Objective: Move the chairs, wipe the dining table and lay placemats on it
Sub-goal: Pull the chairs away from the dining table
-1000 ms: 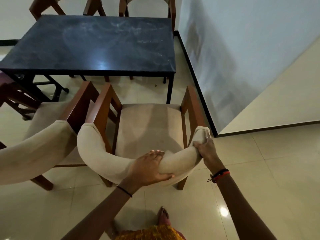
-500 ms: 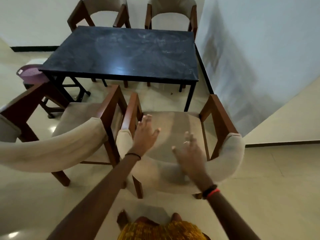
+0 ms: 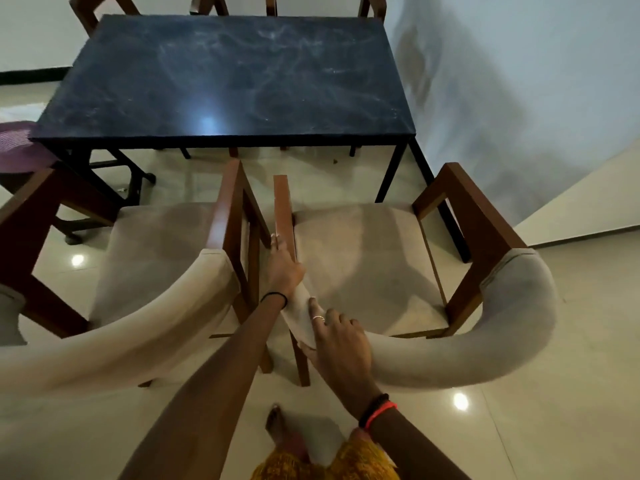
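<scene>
1. The left hand (image 3: 284, 268) is lying along the wooden armrest (image 3: 283, 209) of the chair (image 3: 363, 268). Its fingers are stretching almost straight down the rail's outer side. I cannot tell whether the thumb is hooking the inner side.
2. The right hand (image 3: 341, 344) is clasping the padded backrest (image 3: 450, 362) just behind the left wrist. Its fingers are spreading over the top and the thumb is tucking under the edge, so the pad is sitting between them.
3. Both hands are working one rear corner of the chair, probably because a hold there is suiting a swing or drag better than a lift.
4. A second chair (image 3: 156, 265) is standing just left of the left fingers, its armrest close beside the held one. That narrow gap is risking a pinch or knock.
5. The table (image 3: 225, 74) is standing beyond the fingertips, with pale streaks showing on its dark top, so wiping and laying placemats are, I judge, not yet done.
6. A purple woven thing (image 3: 17, 147), possibly a placemat, is sitting far left of both hands.
</scene>
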